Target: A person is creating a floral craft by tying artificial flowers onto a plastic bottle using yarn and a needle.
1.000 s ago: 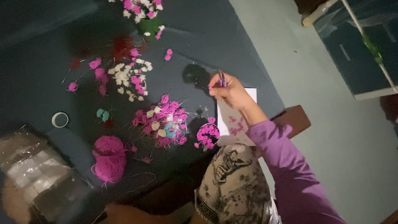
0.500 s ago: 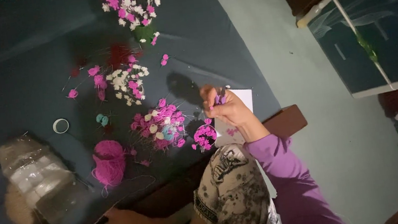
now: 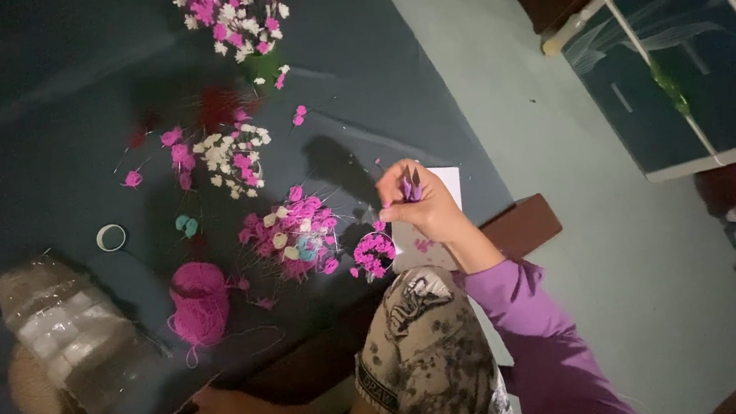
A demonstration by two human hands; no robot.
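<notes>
Small purple flower piece (image 3: 410, 185) upright, pinched above white paper (image 3: 444, 179), dark cloth.

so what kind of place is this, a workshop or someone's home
Probably a room at home used for craft work, done on the floor. A dark mat is strewn with small pink and white paper flowers, with a ball of pink yarn; a glass-fronted cabinet stands nearby.

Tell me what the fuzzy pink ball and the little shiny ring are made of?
The round pink ball of wound thread looks like soft, matte yarn: a loose strand trails from it. The small pale ring-shaped roll looks like tape, slightly glossy with a hollow middle, though it is too small to be sure.
</notes>
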